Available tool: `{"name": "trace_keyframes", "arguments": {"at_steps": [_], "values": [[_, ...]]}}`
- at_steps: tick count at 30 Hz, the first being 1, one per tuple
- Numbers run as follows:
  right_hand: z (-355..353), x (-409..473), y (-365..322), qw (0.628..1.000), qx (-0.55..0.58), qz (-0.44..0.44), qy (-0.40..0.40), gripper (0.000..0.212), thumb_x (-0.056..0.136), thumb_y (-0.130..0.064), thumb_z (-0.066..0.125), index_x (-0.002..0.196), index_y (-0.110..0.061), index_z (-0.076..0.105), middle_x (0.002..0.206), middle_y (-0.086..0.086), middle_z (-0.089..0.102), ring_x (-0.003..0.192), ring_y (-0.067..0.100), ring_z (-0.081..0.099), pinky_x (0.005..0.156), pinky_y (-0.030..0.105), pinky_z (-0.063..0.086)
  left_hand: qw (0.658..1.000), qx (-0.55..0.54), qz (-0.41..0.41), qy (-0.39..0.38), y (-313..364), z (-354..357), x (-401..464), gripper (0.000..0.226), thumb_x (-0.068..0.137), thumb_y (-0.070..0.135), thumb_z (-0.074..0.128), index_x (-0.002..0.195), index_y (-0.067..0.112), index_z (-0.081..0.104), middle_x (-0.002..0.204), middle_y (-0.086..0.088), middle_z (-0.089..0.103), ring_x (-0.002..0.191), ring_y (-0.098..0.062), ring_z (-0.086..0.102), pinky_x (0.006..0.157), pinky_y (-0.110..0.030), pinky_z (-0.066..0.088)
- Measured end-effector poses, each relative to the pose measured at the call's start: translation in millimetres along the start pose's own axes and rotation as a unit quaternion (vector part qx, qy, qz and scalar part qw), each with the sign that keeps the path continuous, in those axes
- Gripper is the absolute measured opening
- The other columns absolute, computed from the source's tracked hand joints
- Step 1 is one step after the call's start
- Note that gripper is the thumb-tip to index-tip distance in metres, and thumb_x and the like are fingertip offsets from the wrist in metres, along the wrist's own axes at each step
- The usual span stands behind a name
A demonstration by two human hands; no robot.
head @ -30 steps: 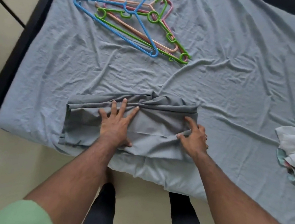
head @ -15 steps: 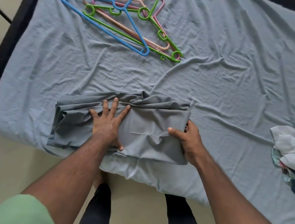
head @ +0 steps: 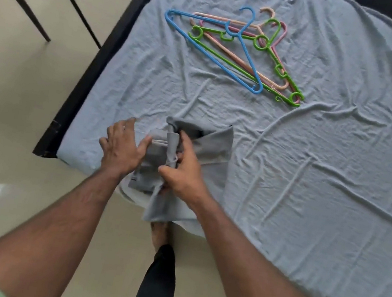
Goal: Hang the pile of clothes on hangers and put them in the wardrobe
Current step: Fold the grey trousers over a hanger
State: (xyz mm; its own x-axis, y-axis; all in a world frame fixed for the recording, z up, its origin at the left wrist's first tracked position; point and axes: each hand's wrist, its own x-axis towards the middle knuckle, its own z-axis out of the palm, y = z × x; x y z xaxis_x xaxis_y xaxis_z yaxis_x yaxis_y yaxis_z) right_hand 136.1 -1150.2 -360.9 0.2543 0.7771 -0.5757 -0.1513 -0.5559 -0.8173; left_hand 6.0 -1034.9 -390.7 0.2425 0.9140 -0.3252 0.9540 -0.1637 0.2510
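1. Hands first, low in the centre of the frame: the right hand [head: 185, 172] is curled around a bunched edge of the grey garment [head: 211, 145], grasping it, while the left hand [head: 124, 147] lies spread and relaxed on the folded part at the near edge of the bed [head: 331, 217], gripping nothing.
2. Judging from this, the step is gathering the folded garment to take it to a hanger; it would go best if the flat hand pins the fold while the other draws its end across, so the layers do not slip.
3. A flap droops over the mattress edge; it probably needs tucking in before lifting.
4. Farther off, upper centre, the hangers [head: 239, 51] lie tangled together; the blue hanger [head: 246, 57] on top looks easiest to free.
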Motion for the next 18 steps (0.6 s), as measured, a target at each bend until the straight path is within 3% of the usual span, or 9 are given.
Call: {"name": "trace_keyframes", "arguments": {"at_steps": [3, 5, 7, 10, 14, 18], "values": [[45.3, 26.2, 1.7, 0.99, -0.135, 0.038, -0.033, 0.109, 0.071, -0.035, 0.072, 0.158, -0.037, 0.007, 0.122, 0.013, 0.066, 0.104, 0.03, 0.067, 0.093, 0.045, 0.057, 0.995, -0.095, 0.02, 0.012, -16.8, -11.1, 0.8, 0.042, 0.101, 0.038, 0.051, 0.134, 0.013, 0.052, 0.129, -0.014, 0.056, 0.123, -0.035, 0.05, 0.1, -0.053, 0.039], [64.5, 34.3, 1.1, 0.979, -0.184, 0.063, -0.058, 0.109, 0.073, -0.053, 0.067, 0.16, -0.033, 0.004, 0.121, 0.019, 0.067, 0.107, 0.034, 0.067, 0.094, 0.046, 0.056, 0.989, -0.14, 0.04, 0.0, -24.7, -16.2, -3.9, 0.039, 0.102, 0.039, 0.048, 0.13, 0.013, 0.054, 0.121, -0.012, 0.059, 0.115, -0.033, 0.056, 0.097, -0.052, 0.045], [71.5, 34.4, -0.5, 0.982, -0.183, 0.038, 0.008, 0.083, 0.081, -0.044, 0.058, 0.157, -0.031, 0.028, 0.114, 0.016, 0.07, 0.104, 0.03, 0.067, 0.092, 0.041, 0.055, 0.989, -0.113, 0.091, -0.021, -29.8, -17.6, -11.3, 0.049, 0.099, 0.049, 0.041, 0.134, 0.017, 0.052, 0.127, -0.01, 0.056, 0.118, -0.03, 0.054, 0.097, -0.052, 0.044], [59.0, 26.9, -3.0, 0.975, -0.176, -0.03, 0.133, 0.044, 0.09, -0.015, 0.058, 0.133, -0.023, 0.058, 0.093, 0.003, 0.07, 0.086, 0.02, 0.067, 0.081, 0.034, 0.055, 0.981, -0.04, 0.172, -0.078, -34.4, -17.6, -16.9, 0.062, 0.092, 0.065, 0.032, 0.142, 0.032, 0.044, 0.138, -0.002, 0.044, 0.126, -0.023, 0.044, 0.098, -0.048, 0.038], [22.9, 26.9, 6.8, 0.953, -0.241, -0.035, 0.179, 0.024, 0.086, -0.002, 0.058, 0.106, -0.012, 0.068, 0.096, 0.0, 0.067, 0.089, 0.017, 0.063, 0.087, 0.037, 0.054, 0.972, 0.003, 0.212, -0.102, -32.4, -17.8, -5.9, 0.065, 0.088, 0.063, 0.05, 0.143, 0.029, 0.045, 0.141, -0.001, 0.04, 0.128, -0.023, 0.041, 0.099, -0.047, 0.036], [-6.6, 33.6, 4.5, 0.946, -0.269, -0.024, 0.178, 0.019, 0.088, -0.003, 0.057, 0.101, -0.01, 0.07, 0.099, 0.001, 0.068, 0.092, 0.016, 0.063, 0.088, 0.033, 0.053, 0.977, -0.034, 0.202, -0.061, -10.1, -27.5, 12.5, 0.047, 0.089, 0.044, 0.068, 0.127, 0.019, 0.057, 0.131, -0.003, 0.047, 0.121, -0.025, 0.046, 0.098, -0.047, 0.038]]}}
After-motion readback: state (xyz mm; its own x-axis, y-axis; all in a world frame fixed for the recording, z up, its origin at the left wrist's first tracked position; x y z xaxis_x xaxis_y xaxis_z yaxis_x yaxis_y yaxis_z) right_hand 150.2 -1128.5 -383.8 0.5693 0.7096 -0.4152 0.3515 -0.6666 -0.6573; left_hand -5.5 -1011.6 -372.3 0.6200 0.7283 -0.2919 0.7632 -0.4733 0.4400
